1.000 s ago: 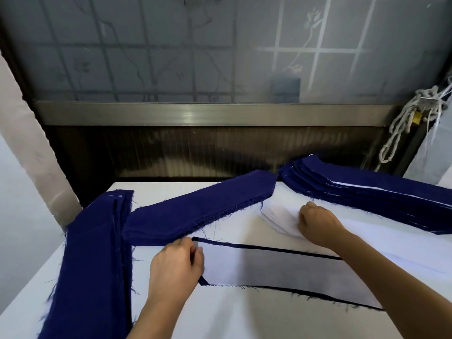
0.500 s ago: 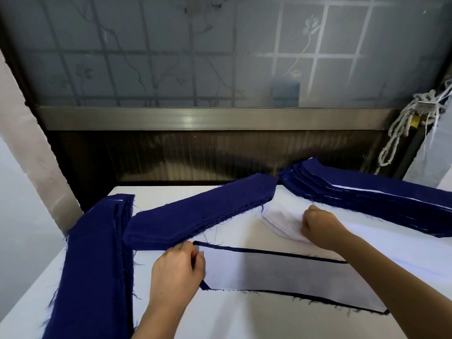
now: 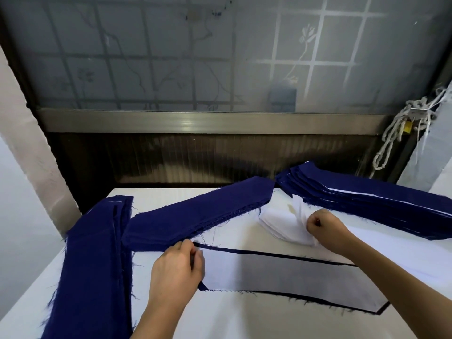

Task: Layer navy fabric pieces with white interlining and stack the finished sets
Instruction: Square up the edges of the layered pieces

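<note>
Navy stacks [image 3: 195, 223]: three on the desk [image 3: 244, 321].
White pile [image 3: 276, 221]: one.
Left hand [image 3: 176, 272]: fingers [image 3: 195, 265] pinch the lined piece [image 3: 293, 275] at its end.
Right hand [image 3: 327, 226]: fingers [image 3: 315, 222] pinch one white sheet [image 3: 299, 211].

Free tabletop [image 3: 244, 319] before navy stacks [image 3: 195, 216]

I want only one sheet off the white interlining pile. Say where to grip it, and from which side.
Pinch the top sheet at its raised edge, from the right, as the right hand does; the interlining pile lies flat, offering no other hold.
</note>
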Demonstrator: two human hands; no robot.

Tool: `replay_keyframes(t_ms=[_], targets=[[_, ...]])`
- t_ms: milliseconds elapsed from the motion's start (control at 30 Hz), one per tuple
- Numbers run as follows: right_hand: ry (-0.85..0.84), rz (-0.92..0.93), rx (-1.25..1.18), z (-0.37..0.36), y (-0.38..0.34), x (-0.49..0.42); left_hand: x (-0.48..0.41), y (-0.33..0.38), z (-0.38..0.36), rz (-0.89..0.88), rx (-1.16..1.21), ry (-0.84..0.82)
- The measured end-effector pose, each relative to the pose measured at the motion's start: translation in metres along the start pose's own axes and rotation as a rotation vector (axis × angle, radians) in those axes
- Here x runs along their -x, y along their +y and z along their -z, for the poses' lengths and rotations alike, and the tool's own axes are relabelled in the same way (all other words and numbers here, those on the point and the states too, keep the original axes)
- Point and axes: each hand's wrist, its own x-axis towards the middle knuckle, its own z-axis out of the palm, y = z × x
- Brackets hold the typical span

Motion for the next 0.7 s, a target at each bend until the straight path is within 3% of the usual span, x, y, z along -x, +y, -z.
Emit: replay_keyframes(t_ms=[433, 700], targets=[[-0.023, 0.234, -0.003, -0.036, -0.081, 0.063, 0.003, -0.005, 0.002, -0.229, 0.117, 0.006], [0.135, 0.475, 0.308, -0.080, -0.127, 0.104, 0.005, -0.008, 0.007, -0.353, 0.281, -0.055]])
